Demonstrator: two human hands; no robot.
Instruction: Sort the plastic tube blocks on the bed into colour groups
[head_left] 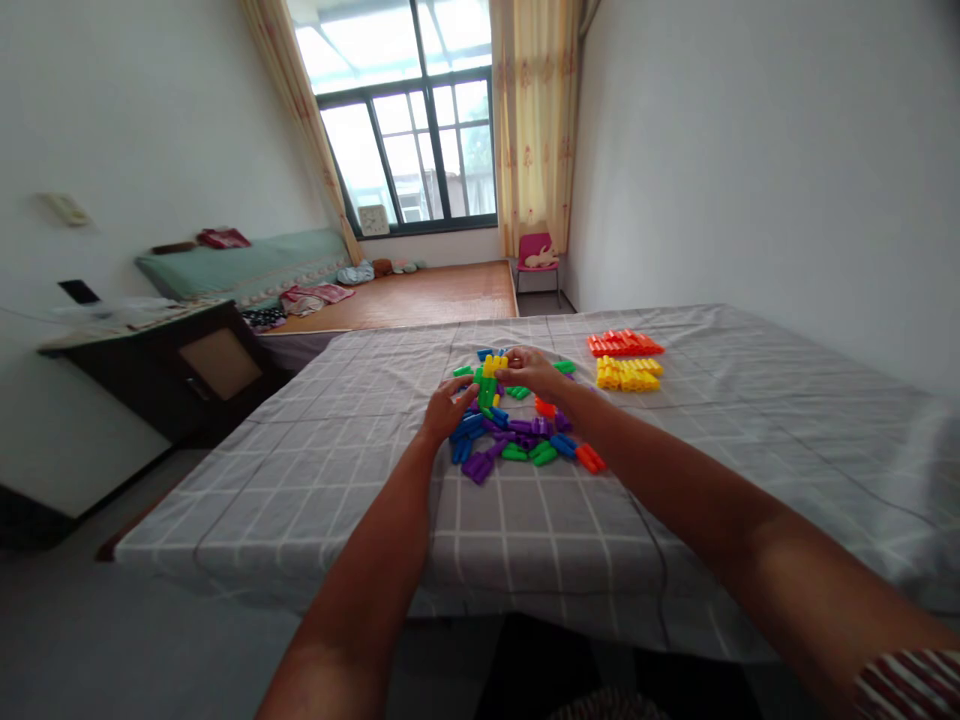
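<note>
Over a loose pile of colourful plastic building blocks, my right hand (pixel 534 373) pinches a yellow block (pixel 493 364). My left hand (pixel 447 408) has its fingertips on a green block (pixel 486 388), just below the yellow one; whether the two blocks are joined is too small to tell. Purple blocks (pixel 480 466), blue blocks (pixel 469 428), green blocks (pixel 543 454) and orange blocks (pixel 591 459) lie scattered around and in front of the hands. Part of the pile is hidden behind my fingers.
To the right, orange blocks (pixel 626 344) lie in a neat group behind a group of yellow blocks (pixel 630 375). A grey checked cloth (pixel 300 490) covers the table. Beyond are a dark cabinet (pixel 195 370), a bed (pixel 427 295) and a pink chair (pixel 534 246).
</note>
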